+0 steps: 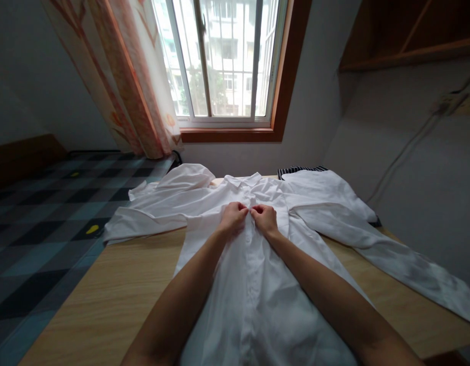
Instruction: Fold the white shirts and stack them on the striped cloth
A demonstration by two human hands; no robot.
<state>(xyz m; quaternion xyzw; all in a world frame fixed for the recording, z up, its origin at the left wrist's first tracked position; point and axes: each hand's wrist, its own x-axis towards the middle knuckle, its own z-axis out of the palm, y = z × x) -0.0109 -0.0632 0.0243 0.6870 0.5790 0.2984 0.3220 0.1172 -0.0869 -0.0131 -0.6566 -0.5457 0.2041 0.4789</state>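
Observation:
A white button-up shirt (235,284) lies front side up on a wooden table, its collar (244,180) toward the window and its sleeves spread to both sides. On the upper button placket, my left hand (234,216) pinches the fabric from the left. From the right, my right hand (264,217) pinches the placket at nearly the same height, the fingertips of both hands close together. Any button between the fingers is too small to make out. Below my hands, the placket (249,264) runs down toward me with small buttons along it.
The wooden table (116,279) shows on both sides of the shirt. More white cloth (185,178) lies at back left, and a white garment (322,185) over striped black fabric at back right. A checked bed (36,229) adjoins the left; a window (223,66) is ahead.

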